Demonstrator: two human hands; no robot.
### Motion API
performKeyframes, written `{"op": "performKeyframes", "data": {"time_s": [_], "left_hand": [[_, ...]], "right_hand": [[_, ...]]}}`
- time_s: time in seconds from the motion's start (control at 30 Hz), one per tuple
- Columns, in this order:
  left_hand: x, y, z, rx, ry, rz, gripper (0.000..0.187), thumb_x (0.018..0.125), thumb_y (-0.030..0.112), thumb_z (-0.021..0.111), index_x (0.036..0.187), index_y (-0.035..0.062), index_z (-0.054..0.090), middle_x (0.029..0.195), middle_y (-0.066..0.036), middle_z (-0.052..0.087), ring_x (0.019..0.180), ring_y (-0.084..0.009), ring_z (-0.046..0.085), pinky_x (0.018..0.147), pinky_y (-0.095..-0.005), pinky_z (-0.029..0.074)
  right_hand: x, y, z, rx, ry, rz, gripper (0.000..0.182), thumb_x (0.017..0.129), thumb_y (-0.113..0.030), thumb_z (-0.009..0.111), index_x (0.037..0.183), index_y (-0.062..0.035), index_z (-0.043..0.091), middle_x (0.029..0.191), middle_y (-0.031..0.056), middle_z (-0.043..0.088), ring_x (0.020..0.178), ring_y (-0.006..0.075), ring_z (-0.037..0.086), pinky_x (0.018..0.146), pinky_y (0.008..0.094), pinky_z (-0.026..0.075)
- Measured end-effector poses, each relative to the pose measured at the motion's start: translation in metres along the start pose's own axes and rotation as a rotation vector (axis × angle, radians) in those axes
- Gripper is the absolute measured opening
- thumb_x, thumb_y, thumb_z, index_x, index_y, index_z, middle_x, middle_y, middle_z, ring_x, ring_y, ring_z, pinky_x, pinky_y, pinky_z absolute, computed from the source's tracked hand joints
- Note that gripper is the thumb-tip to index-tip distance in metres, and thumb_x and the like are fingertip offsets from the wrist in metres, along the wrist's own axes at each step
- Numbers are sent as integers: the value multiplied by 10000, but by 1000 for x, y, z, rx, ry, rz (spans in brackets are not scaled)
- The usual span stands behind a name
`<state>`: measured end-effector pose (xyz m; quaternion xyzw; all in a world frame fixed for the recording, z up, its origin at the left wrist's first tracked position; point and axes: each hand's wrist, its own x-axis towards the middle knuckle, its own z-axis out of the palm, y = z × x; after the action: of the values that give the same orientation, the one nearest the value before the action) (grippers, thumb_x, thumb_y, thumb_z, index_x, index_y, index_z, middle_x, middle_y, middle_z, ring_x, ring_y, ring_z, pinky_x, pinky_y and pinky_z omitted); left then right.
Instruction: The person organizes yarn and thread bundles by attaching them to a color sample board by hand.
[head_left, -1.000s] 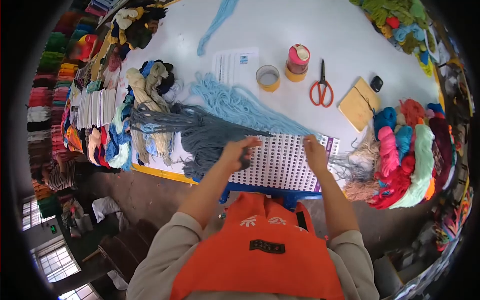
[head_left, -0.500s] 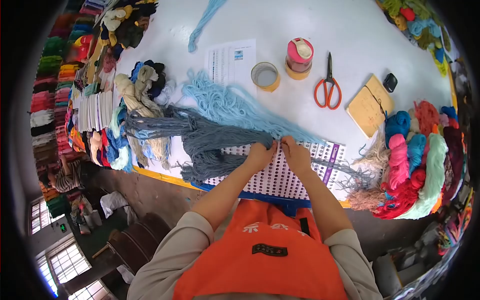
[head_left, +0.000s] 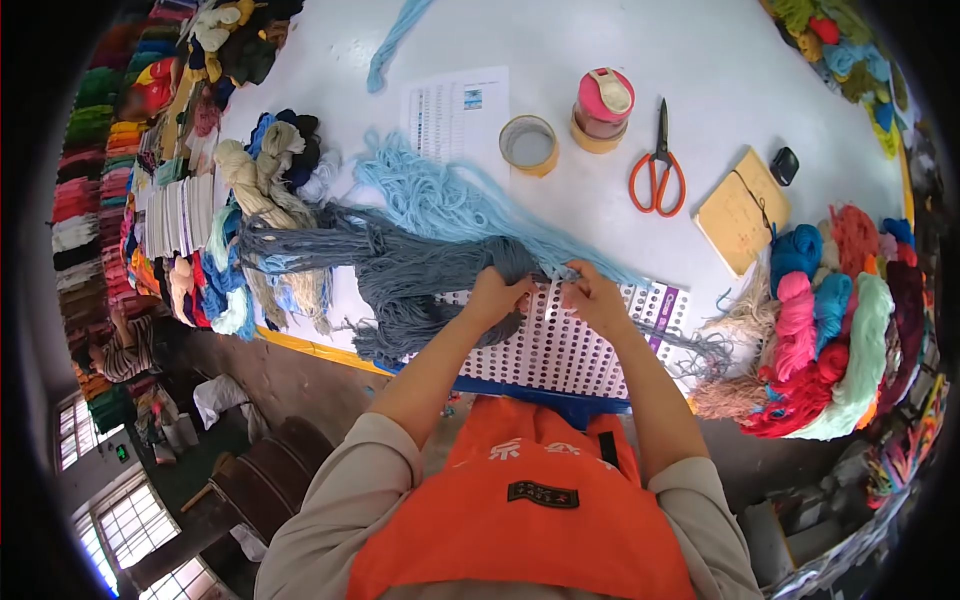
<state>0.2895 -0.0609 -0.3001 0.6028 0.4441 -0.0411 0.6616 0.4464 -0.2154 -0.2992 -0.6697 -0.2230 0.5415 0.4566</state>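
A thick bundle of slate-grey yarn (head_left: 415,265) lies over the left part of a white card with rows of holes (head_left: 565,350). My left hand (head_left: 497,298) is closed on the right end of this yarn. Just to its right, above the card's upper edge, my right hand (head_left: 594,298) has its fingers pinched together; what is between them is too small to make out. Light blue yarn (head_left: 440,195) spreads loosely behind both hands. Thin grey strands (head_left: 690,345) trail across the card's purple strip (head_left: 664,315).
Behind lie a printed sheet (head_left: 450,115), a tape roll (head_left: 528,146), a pink-lidded jar (head_left: 603,105) standing on another roll, orange-handled scissors (head_left: 657,180) and a tan notebook (head_left: 742,212). Coloured skeins (head_left: 800,320) pile up at right, beige yarn (head_left: 255,190) at left.
My hands have moved apart. The left has shifted left along with the grey yarn's end, baring more of the card; the right is slightly farther right and back.
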Motion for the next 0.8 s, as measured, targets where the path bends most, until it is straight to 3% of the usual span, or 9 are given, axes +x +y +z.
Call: {"op": "performKeyframes", "data": {"time_s": [0.13, 0.23, 0.33, 0.5, 0.57, 0.63, 0.67, 0.77, 0.8], "left_hand": [[-7, 10, 7, -219, 24, -21, 244, 889, 180, 653, 749, -16, 690, 577, -50, 623, 470, -111, 562, 453, -273, 436], [-8, 14, 10, 40, 20, -48, 211, 882, 180, 671, 786, -7, 685, 663, -61, 654, 505, -103, 562, 467, -267, 431], [-14, 16, 14, -197, 70, -91, 183, 870, 189, 691, 833, 10, 688, 681, -26, 635, 542, -91, 557, 478, -260, 417], [-36, 29, 19, -735, -227, -297, 152, 868, 123, 672, 969, 9, 667, 728, -18, 620, 564, -99, 519, 478, -233, 379], [-30, 25, 25, -680, -329, -274, 173, 879, 149, 661, 989, 15, 657, 768, -34, 630, 588, -105, 554, 488, -254, 416], [-24, 23, 37, 79, -162, -122, 203, 890, 187, 637, 1014, 27, 656, 793, -48, 639, 608, -107, 587, 518, -286, 458], [-18, 5, 39, 280, -113, 192, 227, 891, 214, 615, 1032, 41, 652, 764, -45, 634, 626, -106, 611, 561, -313, 493], [-15, -9, 34, 594, 134, 593, 202, 870, 212, 626, 908, 16, 656, 695, -23, 609, 569, -97, 563, 518, -295, 446], [-19, 3, 24, 597, 137, 591, 202, 870, 212, 626, 908, 16, 656, 695, -23, 609, 569, -97, 563, 518, -295, 446]], "right_hand": [[-1, -3, 0, -28, -4, 22, 387, 941, -156, 596, 1294, -48, 480, 735, 76, 658, 680, 127, 621, 603, 279, 527], [-1, -1, 1, -30, 3, 34, 392, 942, -157, 593, 1301, -49, 477, 735, 78, 660, 673, 128, 619, 599, 279, 524], [1, -3, 1, -43, 11, 51, 398, 940, -147, 591, 1306, -46, 473, 739, 79, 663, 663, 126, 615, 593, 278, 518], [1, -2, 0, -57, -13, 62, 426, 920, -123, 603, 1318, -48, 470, 744, 72, 669, 657, 114, 607, 570, 269, 499], [3, 4, -1, -23, -27, 48, 441, 909, -83, 602, 1327, -46, 465, 752, 21, 661, 633, 76, 582, 556, 232, 476], [4, 6, -4, -22, -51, 22, 446, 903, -71, 605, 1327, -49, 468, 725, 13, 646, 624, 71, 572, 541, 229, 456], [3, 6, -5, -15, -74, -8, 451, 898, -59, 607, 1327, -51, 470, 697, 4, 630, 615, 66, 562, 525, 225, 436], [4, 10, -3, -76, -15, -106, 366, 902, -131, 624, 1240, -37, 520, 645, 43, 618, 554, 109, 561, 540, 277, 438], [4, 3, -1, -73, -19, -108, 366, 902, -131, 624, 1240, -37, 520, 645, 43, 618, 554, 109, 561, 540, 277, 438]]}}
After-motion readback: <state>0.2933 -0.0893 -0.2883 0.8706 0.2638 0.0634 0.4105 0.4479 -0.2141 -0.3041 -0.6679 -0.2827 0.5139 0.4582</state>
